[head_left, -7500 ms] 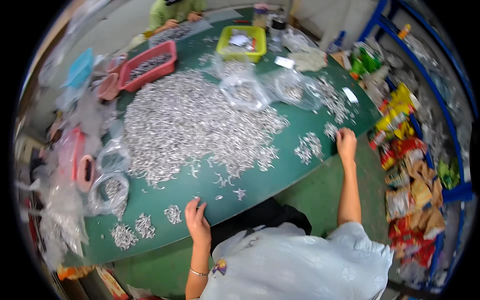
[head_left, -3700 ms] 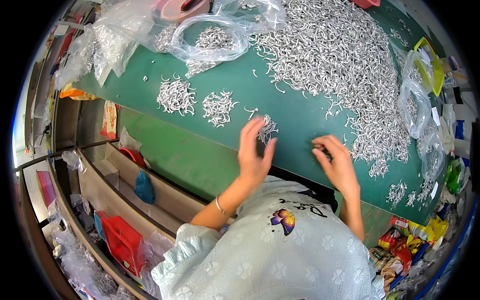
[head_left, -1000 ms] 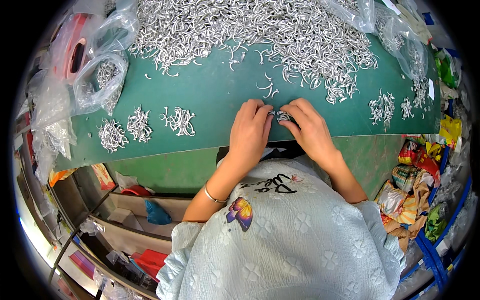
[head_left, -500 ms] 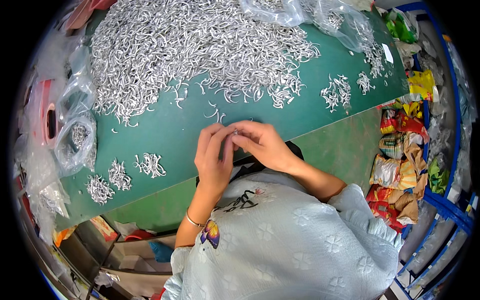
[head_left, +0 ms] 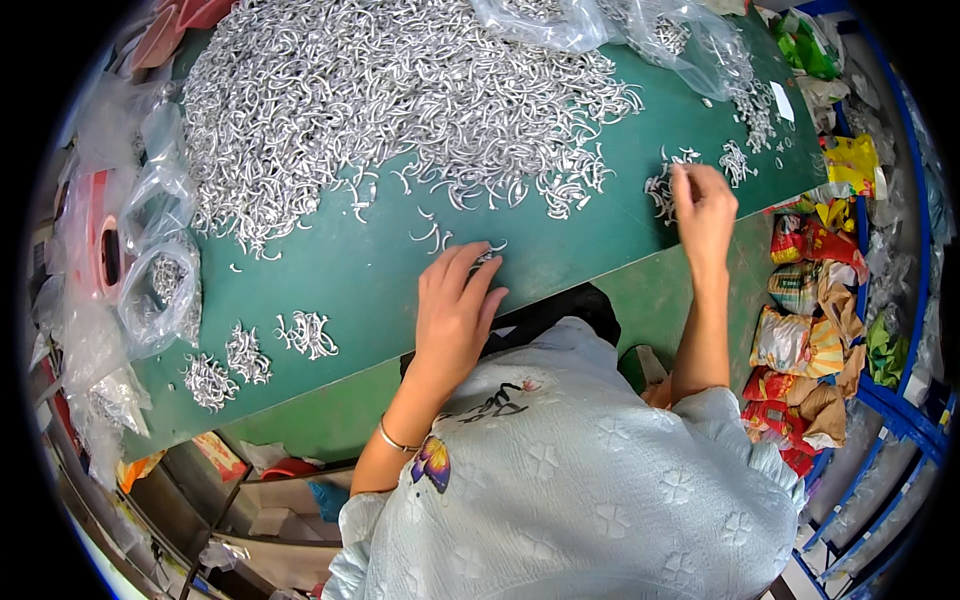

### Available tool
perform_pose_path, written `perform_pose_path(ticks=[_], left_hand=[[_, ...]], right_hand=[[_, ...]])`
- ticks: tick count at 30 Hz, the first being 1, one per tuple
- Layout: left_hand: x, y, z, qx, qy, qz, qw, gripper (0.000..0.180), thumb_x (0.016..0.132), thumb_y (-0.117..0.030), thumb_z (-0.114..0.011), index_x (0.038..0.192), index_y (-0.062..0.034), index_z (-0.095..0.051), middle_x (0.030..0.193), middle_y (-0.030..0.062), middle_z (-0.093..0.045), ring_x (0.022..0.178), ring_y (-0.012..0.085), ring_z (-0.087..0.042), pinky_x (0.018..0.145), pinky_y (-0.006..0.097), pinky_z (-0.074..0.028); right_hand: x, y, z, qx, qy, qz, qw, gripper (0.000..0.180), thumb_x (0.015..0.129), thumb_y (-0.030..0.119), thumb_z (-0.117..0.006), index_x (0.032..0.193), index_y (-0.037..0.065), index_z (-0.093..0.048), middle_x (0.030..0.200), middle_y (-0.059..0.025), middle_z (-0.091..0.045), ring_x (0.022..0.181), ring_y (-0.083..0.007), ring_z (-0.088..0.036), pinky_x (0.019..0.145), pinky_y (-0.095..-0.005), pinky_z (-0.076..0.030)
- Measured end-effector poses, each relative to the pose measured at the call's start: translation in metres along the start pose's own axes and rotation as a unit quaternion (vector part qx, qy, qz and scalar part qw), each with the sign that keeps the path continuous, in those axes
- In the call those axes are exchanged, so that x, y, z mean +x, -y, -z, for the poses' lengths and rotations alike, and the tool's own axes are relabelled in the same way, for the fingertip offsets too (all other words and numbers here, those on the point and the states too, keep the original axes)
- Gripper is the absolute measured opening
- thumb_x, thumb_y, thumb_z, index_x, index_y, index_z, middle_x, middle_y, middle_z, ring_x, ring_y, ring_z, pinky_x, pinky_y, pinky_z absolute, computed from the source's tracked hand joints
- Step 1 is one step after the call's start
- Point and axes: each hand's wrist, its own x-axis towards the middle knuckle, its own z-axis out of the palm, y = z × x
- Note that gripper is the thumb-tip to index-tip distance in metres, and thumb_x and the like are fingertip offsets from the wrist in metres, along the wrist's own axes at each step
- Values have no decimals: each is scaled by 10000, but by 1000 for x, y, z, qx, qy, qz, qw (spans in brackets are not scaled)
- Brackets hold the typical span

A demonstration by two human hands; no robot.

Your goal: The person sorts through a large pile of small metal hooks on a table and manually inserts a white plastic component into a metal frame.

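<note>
A big heap of small curved silver metal pieces (head_left: 390, 100) covers the far part of a green table (head_left: 340, 290). My left hand (head_left: 455, 310) lies flat near the table's front edge, its fingertips on a few loose metal pieces (head_left: 485, 255). My right hand (head_left: 703, 205) reaches out to the right, fingers bent over a small bunch of metal pieces (head_left: 662, 190); whether it holds any is hidden. Three small sorted bunches (head_left: 250, 355) lie at the left front of the table.
Clear plastic bags with metal pieces (head_left: 160, 290) stand at the table's left edge, more bags (head_left: 640, 30) at the far right. Colourful snack packets (head_left: 810, 300) pile up on the floor to the right beside a blue rack (head_left: 900, 400). Shelves (head_left: 250, 500) sit under the table.
My hands were together at the table's front edge. Now my right hand has stretched out to the bunch on the right, while my left hand stays flat near the edge.
</note>
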Motion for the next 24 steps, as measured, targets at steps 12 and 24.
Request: perform_pose_path(ticks=[12,24], left_hand=[[7,3,-12,57,40,-22,997,347,781,36,-638,1123,-22,-630,1220,119,-568,1141,333,-520,948,432,-402],[-31,18,-10,-43,-65,9,997,307,678,147,-619,966,49,-656,1085,174,-625,1045,391,-569,891,449,-475]], right_hand=[[-28,87,-44,88,189,222,952,514,737,159,-780,1203,65,-587,1268,-131,-506,1181,-344,-456,973,-437,-382],[-92,151,-94,279,213,176,920,533,876,54,-603,1378,22,-425,1551,-260,-161,1415,-460,-175,1132,-528,-208]])
